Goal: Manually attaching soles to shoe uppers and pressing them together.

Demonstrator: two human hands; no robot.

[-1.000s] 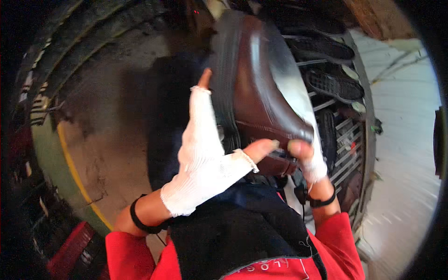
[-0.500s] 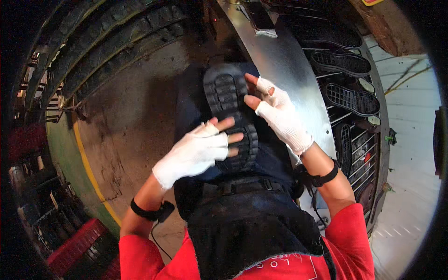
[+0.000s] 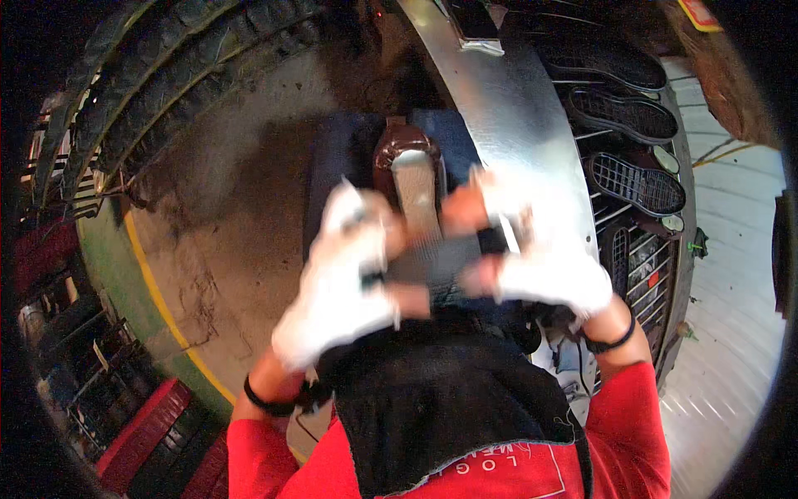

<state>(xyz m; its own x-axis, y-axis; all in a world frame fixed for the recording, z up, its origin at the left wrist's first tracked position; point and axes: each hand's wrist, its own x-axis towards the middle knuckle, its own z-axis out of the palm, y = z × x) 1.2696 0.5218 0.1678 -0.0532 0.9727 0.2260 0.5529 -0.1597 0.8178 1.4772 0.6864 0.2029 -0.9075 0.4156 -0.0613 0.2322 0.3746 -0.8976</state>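
Observation:
Across my lap lies a dark brown shoe upper [image 3: 407,150], bottom up, its pale tan underside [image 3: 417,200] showing. Over its nearer part is a black shoe sole [image 3: 436,259], smeared by motion and tilted off the upper. My left hand [image 3: 345,266], in a white glove with bare fingertips, grips the sole's left side. On the sole's right side is my right hand [image 3: 536,249], gloved the same way, fingers curled round the edge. Both hands are blurred, and they hide the sole's ends and the near part of the upper.
To the right stands a curved metal worktop [image 3: 515,116] with a phone [image 3: 475,25] at its far end. Beyond it a rack holds several black soles [image 3: 636,185]. At far left are racks of dark shoe parts [image 3: 191,75]; a red-topped stack [image 3: 145,424] stands lower left.
The sole, lying lengthwise with its tread up, has come away from the far part of the shoe, baring the brown upper. Both hands have closed on the sole, nearer my body.

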